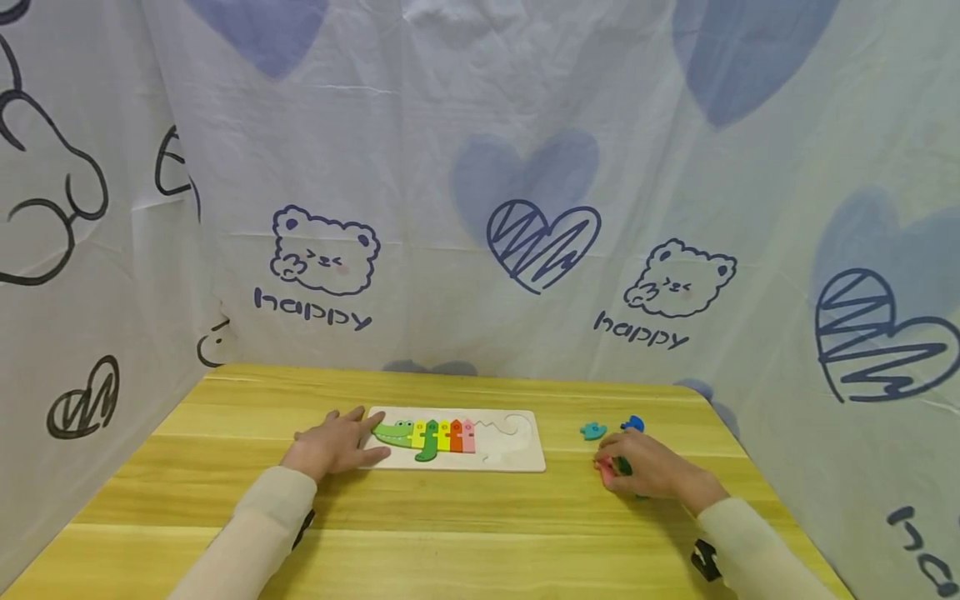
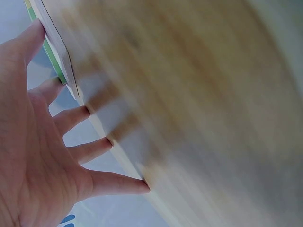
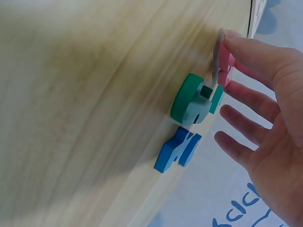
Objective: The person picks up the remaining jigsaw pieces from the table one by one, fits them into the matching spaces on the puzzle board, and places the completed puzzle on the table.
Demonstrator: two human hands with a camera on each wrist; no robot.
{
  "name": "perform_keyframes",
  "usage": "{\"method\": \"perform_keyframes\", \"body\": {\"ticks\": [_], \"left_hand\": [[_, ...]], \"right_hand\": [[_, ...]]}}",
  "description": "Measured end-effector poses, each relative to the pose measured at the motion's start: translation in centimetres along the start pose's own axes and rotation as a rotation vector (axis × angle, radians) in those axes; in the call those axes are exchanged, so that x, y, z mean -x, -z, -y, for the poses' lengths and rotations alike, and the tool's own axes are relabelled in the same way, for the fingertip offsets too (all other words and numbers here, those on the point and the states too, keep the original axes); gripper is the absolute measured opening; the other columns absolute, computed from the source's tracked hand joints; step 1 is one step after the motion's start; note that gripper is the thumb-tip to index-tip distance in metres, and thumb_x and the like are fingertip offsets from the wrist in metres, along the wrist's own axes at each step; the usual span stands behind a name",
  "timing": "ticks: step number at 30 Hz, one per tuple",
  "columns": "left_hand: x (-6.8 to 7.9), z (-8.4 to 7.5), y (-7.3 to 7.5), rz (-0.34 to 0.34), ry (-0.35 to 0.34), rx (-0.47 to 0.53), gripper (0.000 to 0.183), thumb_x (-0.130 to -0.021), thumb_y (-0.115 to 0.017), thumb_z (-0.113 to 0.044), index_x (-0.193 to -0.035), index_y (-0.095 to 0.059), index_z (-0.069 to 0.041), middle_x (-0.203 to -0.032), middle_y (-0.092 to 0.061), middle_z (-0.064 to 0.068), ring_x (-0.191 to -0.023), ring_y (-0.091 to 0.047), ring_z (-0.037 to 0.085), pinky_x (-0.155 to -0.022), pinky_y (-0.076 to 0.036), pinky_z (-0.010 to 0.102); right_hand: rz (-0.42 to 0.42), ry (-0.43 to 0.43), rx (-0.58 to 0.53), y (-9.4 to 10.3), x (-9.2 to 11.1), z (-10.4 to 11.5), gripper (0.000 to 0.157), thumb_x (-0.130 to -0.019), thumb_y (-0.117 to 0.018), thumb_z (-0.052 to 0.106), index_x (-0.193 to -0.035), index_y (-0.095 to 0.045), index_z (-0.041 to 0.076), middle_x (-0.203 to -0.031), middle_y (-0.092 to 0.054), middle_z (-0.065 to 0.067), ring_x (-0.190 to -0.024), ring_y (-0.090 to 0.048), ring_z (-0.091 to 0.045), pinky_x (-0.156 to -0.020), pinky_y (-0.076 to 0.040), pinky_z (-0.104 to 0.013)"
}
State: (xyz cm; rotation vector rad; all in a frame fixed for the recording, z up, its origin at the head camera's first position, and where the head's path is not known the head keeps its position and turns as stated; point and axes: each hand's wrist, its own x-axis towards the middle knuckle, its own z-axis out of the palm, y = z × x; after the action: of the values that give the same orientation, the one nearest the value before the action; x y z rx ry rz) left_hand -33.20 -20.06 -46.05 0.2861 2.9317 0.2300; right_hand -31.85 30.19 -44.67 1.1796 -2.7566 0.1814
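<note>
A white puzzle board (image 1: 517,460) lies on the table, its left part filled with a green crocodile head (image 1: 392,433) and several coloured body pieces; a curly tail outline shows on the right. My left hand (image 1: 337,443) rests at the board's left end with fingers spread; in the left wrist view the thumb and a finger touch that end. To the right of the board, my right hand (image 1: 651,468) pinches a pink puzzle piece (image 3: 226,64) between thumb and fingers, tilted up on edge. Close to those fingers lies a green piece (image 3: 189,101), partly hidden in the head view.
Beyond the right hand lie a teal piece (image 1: 592,431) and a blue piece (image 1: 634,422). The yellow wooden table (image 1: 465,533) ends against white cloth walls (image 1: 420,167) printed with hearts and bears. Dark bands (image 1: 705,560) show at the wrists.
</note>
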Motion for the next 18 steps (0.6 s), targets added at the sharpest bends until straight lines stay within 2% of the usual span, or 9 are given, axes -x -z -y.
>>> {"method": "perform_keyframes", "body": {"ticks": [3,6,11,18], "left_hand": [[-0.1,0.1,0.0,0.0,-0.005,-0.003,0.081,-0.083,-0.044,-0.075,-0.15,-0.029,-0.031,-0.157,-0.027,0.014,-0.137,-0.023,0.057,-0.08,-0.023,0.088],[-0.2,0.3,0.0,-0.003,-0.008,-0.006,0.081,-0.084,-0.044,-0.075,-0.15,-0.029,-0.031,-0.157,-0.026,0.014,-0.137,-0.023,0.057,-0.079,-0.022,0.089],[0.1,0.5,0.4,-0.003,-0.004,-0.007,0.08,-0.084,-0.044,-0.074,-0.15,-0.029,-0.031,-0.157,-0.026,0.014,-0.137,-0.023,0.057,-0.08,-0.022,0.089],[0.3,0.1,0.4,0.006,-0.014,-0.002,0.079,-0.084,-0.045,-0.073,-0.15,-0.03,-0.03,-0.157,-0.026,0.014,-0.137,-0.023,0.057,-0.08,-0.023,0.088]], "right_hand": [[0.009,-0.03,-0.015,0.2,-0.2,0.4,0.016,-0.083,-0.068,0.017,-0.098,-0.073,0.016,-0.1,-0.068,0.001,-0.086,-0.055,-0.014,-0.075,-0.046,-0.029],[0.005,-0.041,-0.023,0.4,-0.8,0.8,0.014,-0.083,-0.068,0.017,-0.097,-0.073,0.017,-0.102,-0.069,0.001,-0.09,-0.056,-0.014,-0.08,-0.048,-0.034],[-0.014,-0.016,-0.017,0.5,-2.1,1.5,0.01,-0.082,-0.069,0.016,-0.091,-0.072,0.018,-0.099,-0.07,0.003,-0.096,-0.061,-0.018,-0.088,-0.049,-0.039],[-0.044,0.025,-0.005,-0.1,-2.8,2.3,0.016,-0.08,-0.07,0.016,-0.096,-0.074,0.012,-0.105,-0.071,-0.006,-0.103,-0.062,-0.027,-0.09,-0.05,-0.047]]}}
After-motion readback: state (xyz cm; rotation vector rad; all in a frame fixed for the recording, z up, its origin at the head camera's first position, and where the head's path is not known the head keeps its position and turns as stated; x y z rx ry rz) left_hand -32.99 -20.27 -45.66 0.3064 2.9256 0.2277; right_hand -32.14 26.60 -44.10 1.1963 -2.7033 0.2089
